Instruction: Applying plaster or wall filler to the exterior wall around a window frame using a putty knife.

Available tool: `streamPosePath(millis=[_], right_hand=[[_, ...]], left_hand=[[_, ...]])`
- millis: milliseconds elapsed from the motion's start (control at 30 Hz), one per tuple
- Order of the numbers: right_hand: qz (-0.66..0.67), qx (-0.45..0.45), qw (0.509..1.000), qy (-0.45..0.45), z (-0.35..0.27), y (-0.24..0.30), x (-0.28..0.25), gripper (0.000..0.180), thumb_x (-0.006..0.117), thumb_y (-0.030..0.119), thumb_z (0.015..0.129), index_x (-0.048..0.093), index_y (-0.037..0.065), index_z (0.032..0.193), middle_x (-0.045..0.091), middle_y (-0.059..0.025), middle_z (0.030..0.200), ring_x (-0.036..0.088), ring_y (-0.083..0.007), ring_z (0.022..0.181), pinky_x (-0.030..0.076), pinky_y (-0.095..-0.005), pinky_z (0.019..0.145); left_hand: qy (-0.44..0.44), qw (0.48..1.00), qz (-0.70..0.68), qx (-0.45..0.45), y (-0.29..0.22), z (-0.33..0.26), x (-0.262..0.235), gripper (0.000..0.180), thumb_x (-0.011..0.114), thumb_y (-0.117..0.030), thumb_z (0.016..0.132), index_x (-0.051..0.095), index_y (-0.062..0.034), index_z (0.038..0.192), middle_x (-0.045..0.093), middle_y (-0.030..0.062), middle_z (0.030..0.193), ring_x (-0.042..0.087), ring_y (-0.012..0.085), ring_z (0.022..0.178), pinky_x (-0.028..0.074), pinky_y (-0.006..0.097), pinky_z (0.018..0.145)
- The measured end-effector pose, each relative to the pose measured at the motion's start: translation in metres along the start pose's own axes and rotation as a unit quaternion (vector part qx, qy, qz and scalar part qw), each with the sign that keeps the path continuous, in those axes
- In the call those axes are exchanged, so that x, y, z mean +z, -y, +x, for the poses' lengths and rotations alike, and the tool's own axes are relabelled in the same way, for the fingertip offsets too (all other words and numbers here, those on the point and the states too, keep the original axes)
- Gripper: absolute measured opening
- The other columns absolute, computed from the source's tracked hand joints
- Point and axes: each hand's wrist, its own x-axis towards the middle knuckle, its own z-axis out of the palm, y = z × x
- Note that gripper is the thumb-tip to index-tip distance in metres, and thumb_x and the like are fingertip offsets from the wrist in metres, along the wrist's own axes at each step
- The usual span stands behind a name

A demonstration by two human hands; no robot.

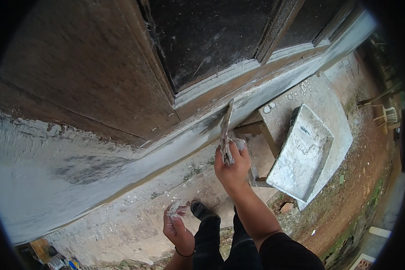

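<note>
My right hand [233, 168] is raised close to the wall and closed around a plaster-crusted trowel [226, 128], seen nearly edge-on with its long blade pointing up and away. Its handle is mostly hidden by my fingers. Lower and to the left, my left hand [179, 231] is half curled, with whitish material [173, 208] at its fingers. Whether that is a lump held there or a coating on the skin is unclear. Right of my right hand, a rectangular tray [283, 164] holds wet white plaster [303, 155].
The tray rests on a spattered table [342, 130] with wooden legs. Along the left and top runs a white wall [94, 180] below brown wooden panels [76, 72] and dark panes [211, 40]. A pale chair [386, 115] stands far right, beyond reddish ground [333, 216].
</note>
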Motion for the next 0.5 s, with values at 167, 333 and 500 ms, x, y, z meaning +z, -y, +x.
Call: streamPosePath(millis=[167, 333, 500], right_hand=[[0.016, -0.024, 1.000, 0.006, -0.004, 0.011, -0.005, 0.026, 0.064, 0.005, 0.062, 0.057, 0.001, 0.087, 0.052, -0.0148, 0.078, 0.052, -0.0315, 0.067, 0.045, -0.0368, 0.057], [0.054, 0.006, 0.998, 0.040, -0.006, 0.005, -0.025, 0.024, 0.062, 0.003, 0.063, 0.057, 0.002, 0.086, 0.054, -0.0155, 0.081, 0.053, -0.0329, 0.070, 0.045, -0.0371, 0.059], [0.170, 0.083, 0.974, 0.121, 0.011, -0.027, -0.050, 0.018, 0.059, 0.001, 0.064, 0.058, 0.001, 0.082, 0.057, -0.0162, 0.078, 0.054, -0.0344, 0.072, 0.044, -0.0372, 0.062]], left_hand=[[-0.004, 1.000, -0.007, 0.001, 0.000, -0.001, 0.000, 0.035, 0.042, -0.023, 0.089, 0.051, 0.0082, 0.101, 0.056, 0.0104, 0.086, 0.050, 0.0142, 0.078, 0.038, 0.026, 0.070], [-0.003, 1.000, -0.002, 0.006, 0.002, -0.005, 0.008, 0.033, 0.042, -0.022, 0.089, 0.052, 0.0071, 0.099, 0.056, 0.0104, 0.086, 0.050, 0.0141, 0.078, 0.038, 0.026, 0.070], [0.001, 1.000, 0.008, 0.003, 0.000, -0.009, 0.032, 0.031, 0.041, -0.023, 0.089, 0.053, 0.0052, 0.095, 0.057, 0.0100, 0.084, 0.050, 0.0138, 0.076, 0.038, 0.026, 0.070]])
